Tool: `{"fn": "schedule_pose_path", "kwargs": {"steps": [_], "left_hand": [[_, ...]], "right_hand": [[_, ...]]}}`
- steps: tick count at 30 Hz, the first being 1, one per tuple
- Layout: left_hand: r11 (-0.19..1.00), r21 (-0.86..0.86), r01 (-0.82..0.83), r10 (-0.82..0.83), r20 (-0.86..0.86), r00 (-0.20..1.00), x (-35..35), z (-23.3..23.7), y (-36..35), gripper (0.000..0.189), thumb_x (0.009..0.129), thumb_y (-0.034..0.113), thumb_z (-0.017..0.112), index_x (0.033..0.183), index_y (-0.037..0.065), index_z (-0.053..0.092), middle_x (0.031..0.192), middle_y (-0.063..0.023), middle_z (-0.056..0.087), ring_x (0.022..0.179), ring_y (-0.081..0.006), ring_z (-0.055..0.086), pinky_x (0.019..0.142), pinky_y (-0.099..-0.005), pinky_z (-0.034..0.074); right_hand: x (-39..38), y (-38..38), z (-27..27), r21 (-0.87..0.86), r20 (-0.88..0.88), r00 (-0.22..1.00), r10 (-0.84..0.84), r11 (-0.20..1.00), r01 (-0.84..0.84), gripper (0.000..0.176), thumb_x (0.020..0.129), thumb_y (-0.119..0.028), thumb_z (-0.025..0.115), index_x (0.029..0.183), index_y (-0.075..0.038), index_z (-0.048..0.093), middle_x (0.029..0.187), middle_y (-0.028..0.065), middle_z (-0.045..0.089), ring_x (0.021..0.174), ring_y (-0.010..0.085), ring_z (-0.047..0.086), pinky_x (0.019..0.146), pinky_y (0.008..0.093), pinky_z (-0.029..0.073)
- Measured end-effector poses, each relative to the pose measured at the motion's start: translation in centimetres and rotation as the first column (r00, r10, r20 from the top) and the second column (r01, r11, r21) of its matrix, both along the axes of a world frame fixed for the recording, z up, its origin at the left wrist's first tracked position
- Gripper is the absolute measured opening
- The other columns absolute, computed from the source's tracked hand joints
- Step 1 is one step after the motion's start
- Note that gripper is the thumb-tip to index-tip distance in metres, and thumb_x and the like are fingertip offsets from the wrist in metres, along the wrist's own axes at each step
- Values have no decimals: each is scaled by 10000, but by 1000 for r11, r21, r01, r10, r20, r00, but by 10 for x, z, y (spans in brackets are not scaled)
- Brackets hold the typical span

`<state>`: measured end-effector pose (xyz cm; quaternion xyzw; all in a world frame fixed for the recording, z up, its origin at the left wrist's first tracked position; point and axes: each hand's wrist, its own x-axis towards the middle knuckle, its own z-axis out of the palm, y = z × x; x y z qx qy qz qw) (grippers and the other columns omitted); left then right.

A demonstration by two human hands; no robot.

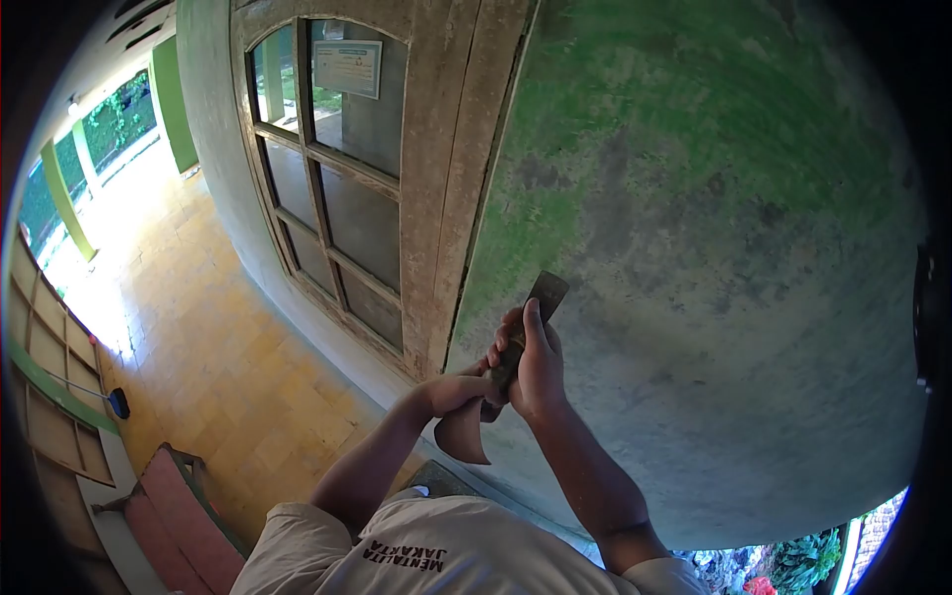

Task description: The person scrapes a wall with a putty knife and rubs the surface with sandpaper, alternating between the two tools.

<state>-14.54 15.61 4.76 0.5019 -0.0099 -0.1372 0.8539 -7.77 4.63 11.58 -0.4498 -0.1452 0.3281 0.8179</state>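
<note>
A long strip of sandpaper (462, 436) is in both of my hands, in front of the wall. Its upper end is dark and flat, and its lower end is brown and curls down freely. My right hand (538, 370) is wrapped round the upper part, with the thumb lying along it. My left hand (462, 391) is closed at the lower part, close under the right one; its fingers are partly hidden. Behind the strip, the wall (694, 327) has worn green paint above and bare grey patches below.
A weathered wooden window frame (436, 198) with glass panes stands left of my hands. The yellow tiled floor (228, 347) runs along the wall. At lower left are a pink bench-like piece (178, 516) and a dark broom head (120, 403). Plants (808, 560) show at lower right.
</note>
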Motion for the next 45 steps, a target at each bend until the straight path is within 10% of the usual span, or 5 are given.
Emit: {"fn": "schedule_pose_path", "kwargs": {"steps": [22, 33, 35, 45], "left_hand": [[999, 17, 28, -30, 128, 991, 18, 69, 44, 191, 811, 205, 554, 698, 98, 443, 596, 2, 410, 475, -122, 412, 442, -281, 334], [972, -134, 191, -169, 155, 973, 29, 53, 37, 217, 800, 279, 606, 742, 104, 492, 603, 6, 432, 489, -132, 456, 485, -293, 408], [999, 26, -31, 24, 226, 974, 23, 71, 23, 225, 834, 298, 604, 805, 97, 508, 645, -1, 464, 543, -133, 496, 518, -280, 426], [992, 126, -23, -20, 332, 943, 34, 128, 16, 353, 954, 397, 472, 1043, 57, 495, 845, -9, 534, 713, -75, 517, 619, -237, 430]], "right_hand": [[17, 49, 58, 109, 40, 999, -11, 994, 7, 415, 921, -527, 466, 822, -124, 472, 608, -14, 339, 515, 130, 349, 534, 314, 362], [11, 38, 62, 50, 178, 980, -85, 996, 78, 460, 944, -502, 425, 981, -53, 517, 633, 27, 444, 545, 158, 487, 547, 348, 450], [14, 32, 66, 62, 197, 974, -114, 993, 104, 471, 956, -484, 406, 1029, -32, 517, 633, 37, 451, 540, 166, 503, 552, 366, 473], [20, 15, 131, 156, 197, 977, -77, 987, 46, 468, 965, -470, 393, 1025, -19, 503, 616, 24, 410, 474, 130, 396, 474, 309, 382]]}}
